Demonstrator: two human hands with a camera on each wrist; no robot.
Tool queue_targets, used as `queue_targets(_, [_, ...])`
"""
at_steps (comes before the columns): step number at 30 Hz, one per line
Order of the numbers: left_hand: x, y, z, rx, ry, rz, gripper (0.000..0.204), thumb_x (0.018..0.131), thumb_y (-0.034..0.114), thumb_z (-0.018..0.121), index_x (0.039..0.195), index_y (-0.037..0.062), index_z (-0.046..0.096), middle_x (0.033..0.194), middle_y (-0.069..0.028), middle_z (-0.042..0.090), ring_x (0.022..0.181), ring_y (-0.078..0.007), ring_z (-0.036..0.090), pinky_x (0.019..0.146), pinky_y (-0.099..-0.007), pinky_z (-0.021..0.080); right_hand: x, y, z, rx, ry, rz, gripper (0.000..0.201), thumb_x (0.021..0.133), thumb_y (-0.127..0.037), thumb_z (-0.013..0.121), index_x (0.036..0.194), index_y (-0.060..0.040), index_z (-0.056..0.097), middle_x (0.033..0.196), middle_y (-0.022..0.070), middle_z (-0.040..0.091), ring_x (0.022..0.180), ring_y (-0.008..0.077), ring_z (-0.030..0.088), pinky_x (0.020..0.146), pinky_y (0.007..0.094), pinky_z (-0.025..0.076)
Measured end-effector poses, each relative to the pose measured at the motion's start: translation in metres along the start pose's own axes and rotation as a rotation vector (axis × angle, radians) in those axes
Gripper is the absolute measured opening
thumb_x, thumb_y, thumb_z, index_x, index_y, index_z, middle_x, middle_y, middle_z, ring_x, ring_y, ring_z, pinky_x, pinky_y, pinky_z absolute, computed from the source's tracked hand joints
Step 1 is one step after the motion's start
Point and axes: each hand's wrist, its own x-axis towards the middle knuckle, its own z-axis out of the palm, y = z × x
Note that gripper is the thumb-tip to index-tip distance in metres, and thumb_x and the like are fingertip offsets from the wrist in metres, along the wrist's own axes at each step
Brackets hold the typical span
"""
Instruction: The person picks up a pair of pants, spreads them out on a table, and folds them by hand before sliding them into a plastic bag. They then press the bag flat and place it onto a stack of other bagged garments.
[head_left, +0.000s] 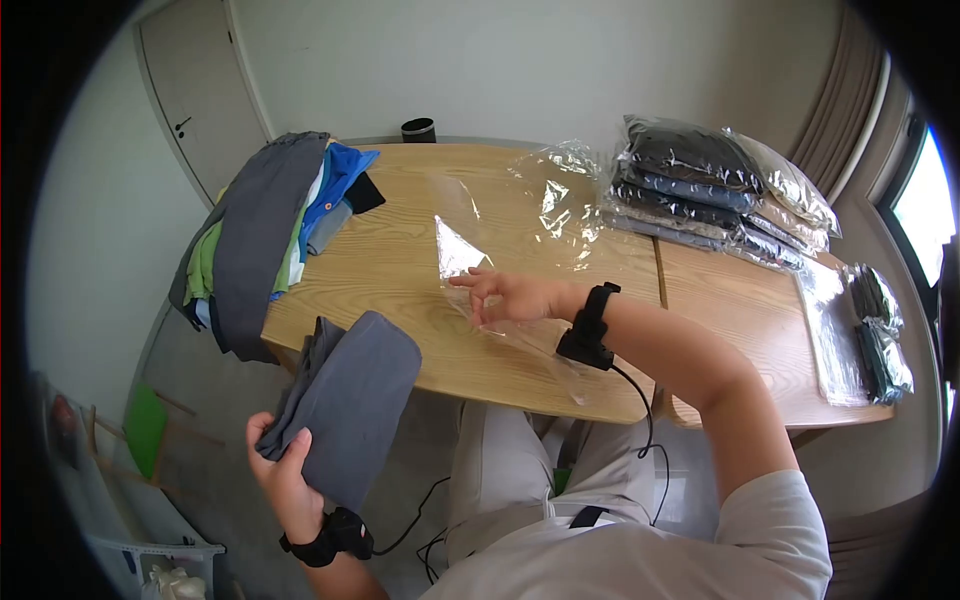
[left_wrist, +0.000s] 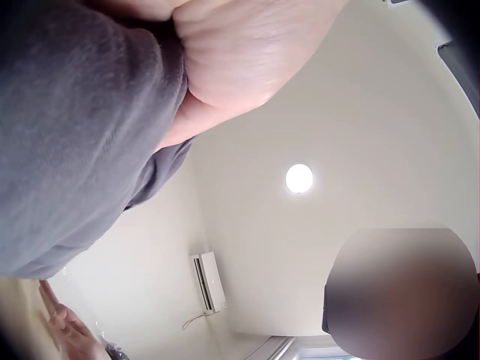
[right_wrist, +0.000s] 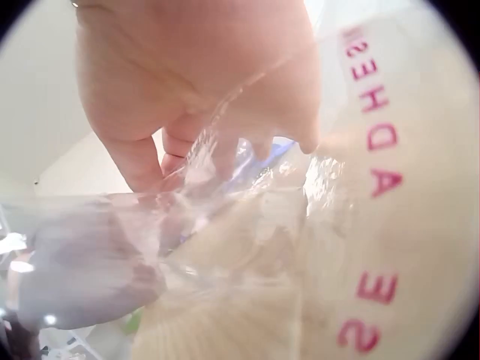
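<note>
My left hand (head_left: 290, 470) grips a folded dark grey garment (head_left: 362, 400) at its lower left end, thumb on top, off the table's front edge. In the left wrist view the grey cloth (left_wrist: 82, 135) fills the upper left, against the palm. Over the table, my right hand (head_left: 512, 297) pinches the edge of a clear plastic bag (head_left: 460, 250) between thumb and index finger, the other fingers stretched out. The right wrist view shows the bag's film (right_wrist: 330, 247), with red printed letters, spread in front of the right hand (right_wrist: 195, 82).
A heap of clothes (head_left: 250, 240) hangs over the table's left end. Bagged garments (head_left: 690, 180) are stacked at the back right, with smaller packets (head_left: 880, 340) near the right edge. A black cup (head_left: 418, 130) stands at the back. Cables (head_left: 645, 420) trail from both wrists.
</note>
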Motion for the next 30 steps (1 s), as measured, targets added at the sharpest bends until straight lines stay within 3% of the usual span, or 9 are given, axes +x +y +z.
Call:
queue_targets(8, [-0.004,0.006,-0.021,0.002,0.091,0.053,0.037,0.074,-0.001,0.064,0.108,0.0024,0.048,0.098,-0.0045,0.049,0.090,-0.0131,0.047,0.089,-0.0247,0.036,0.041,0.011,0.005,0.000,-0.102,0.106,0.031,0.090,-0.039,0.059,0.086,-0.0086,0.065,0.150,0.0180,0.030,0.144,0.0332,0.006,0.114,0.0458,0.017])
queue_targets(10, [-0.005,0.009,-0.016,-0.007,0.069,0.063,0.036,0.074,-0.002,0.064,0.106,0.0029,0.048,0.096,-0.0042,0.049,0.089,-0.0125,0.047,0.088,-0.0242,0.036,0.030,0.002,0.003,0.158,0.019,0.095,0.043,0.092,-0.050,0.053,0.092,-0.0084,0.065,0.148,0.0170,0.034,0.144,0.0317,0.010,0.113,0.0452,0.017])
queue_targets(14, [0.000,0.013,-0.001,0.106,-0.023,0.120,0.037,0.068,-0.004,0.067,0.099,0.0040,0.048,0.092,-0.0025,0.047,0.085,-0.0114,0.046,0.083,-0.0232,0.037,0.000,-0.008,-0.009,0.165,0.169,0.005,0.038,0.089,-0.042,0.060,0.104,-0.0071,0.062,0.144,0.0155,0.040,0.139,0.0337,0.025,0.111,0.0462,0.024])
queue_targets(16, [0.003,0.016,0.007,0.179,-0.060,0.158,0.038,0.065,-0.005,0.069,0.096,0.0042,0.048,0.091,-0.0021,0.047,0.084,-0.0111,0.045,0.082,-0.0231,0.038,-0.030,-0.029,-0.011,-0.042,0.267,-0.248,0.044,0.083,-0.031,0.070,0.118,-0.0081,0.056,0.143,0.0138,0.042,0.137,0.0334,0.031,0.110,0.0476,0.025])
queue_targets(19, [0.008,0.034,0.044,0.397,-0.287,0.455,0.035,0.063,-0.004,0.073,0.089,0.0048,0.050,0.084,-0.0025,0.053,0.077,-0.0106,0.050,0.074,-0.0250,0.042,-0.081,-0.074,-0.005,-0.404,0.460,-0.356,0.067,0.073,-0.017,0.078,0.131,-0.0105,0.046,0.145,0.0167,0.037,0.138,0.0360,0.029,0.111,0.0468,0.024])
queue_targets(20, [0.009,0.037,0.057,0.396,-0.293,0.456,0.035,0.063,-0.004,0.073,0.089,0.0048,0.050,0.084,-0.0025,0.053,0.077,-0.0106,0.050,0.074,-0.0250,0.042,-0.097,-0.084,0.000,-0.404,0.465,-0.353,0.067,0.073,-0.017,0.078,0.131,-0.0105,0.046,0.145,0.0167,0.037,0.138,0.0360,0.029,0.111,0.0468,0.024])
queue_targets(25, [0.002,0.051,0.132,0.392,-1.037,0.974,0.035,0.057,0.000,0.072,0.088,0.0069,0.057,0.092,-0.0078,0.067,0.072,-0.0260,0.063,0.058,-0.0311,0.050,-0.162,-0.086,0.040,-0.738,0.825,-0.496,0.088,0.052,-0.015,0.083,0.132,-0.0158,0.047,0.141,0.0191,0.042,0.133,0.0359,0.037,0.107,0.0565,0.022])
queue_targets(28, [-0.021,0.051,0.168,0.375,-1.255,1.219,0.015,0.074,0.012,0.064,0.088,0.0094,0.059,0.098,-0.0034,0.067,0.081,-0.0229,0.065,0.058,-0.0327,0.052,-0.185,-0.071,0.059,-0.825,1.058,-0.381,0.086,0.052,-0.011,0.081,0.131,-0.0182,0.048,0.141,0.0195,0.043,0.133,0.0371,0.038,0.107,0.0580,0.021])
queue_targets(30, [-0.033,0.049,0.178,0.358,-1.322,1.202,0.015,0.074,0.012,0.064,0.087,0.0092,0.058,0.096,-0.0048,0.068,0.081,-0.0250,0.066,0.056,-0.0330,0.051,-0.202,-0.064,0.062,-0.804,1.056,-0.307,0.083,0.054,-0.009,0.079,0.131,-0.0191,0.048,0.141,0.0194,0.043,0.132,0.0377,0.038,0.108,0.0579,0.019])
